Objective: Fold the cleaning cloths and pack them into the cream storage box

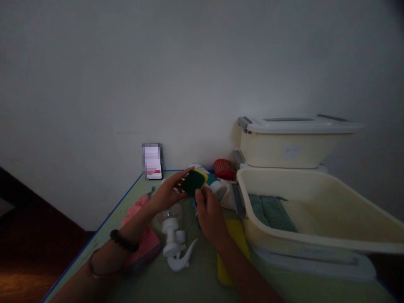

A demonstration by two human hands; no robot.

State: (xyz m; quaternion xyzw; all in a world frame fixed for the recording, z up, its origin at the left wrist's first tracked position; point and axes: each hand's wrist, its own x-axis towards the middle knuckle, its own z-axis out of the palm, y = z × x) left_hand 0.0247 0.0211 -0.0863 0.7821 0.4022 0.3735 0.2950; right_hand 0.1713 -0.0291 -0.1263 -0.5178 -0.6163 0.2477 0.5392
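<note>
A sponge (193, 182) with a dark green face and a yellow edge is held above the table between both hands. My left hand (168, 191) grips its left side, fingers behind and thumb below. The fingers of my right hand (210, 212) pinch its lower right edge. Below my left hand lies a clear bottle with a white trigger spray head (173, 244). A pink cloth (147, 246) is partly hidden under my left forearm. Beside my right forearm rests a flat yellow piece (235, 240), whose kind I cannot make out.
An open cream bin (318, 242) with a folded green cloth (273, 212) stands on the right. Behind it is a lidded cream bin (284, 147). Against the wall are a phone (152, 162), a red woven item (224, 168) and a white-and-teal bottle (216, 185).
</note>
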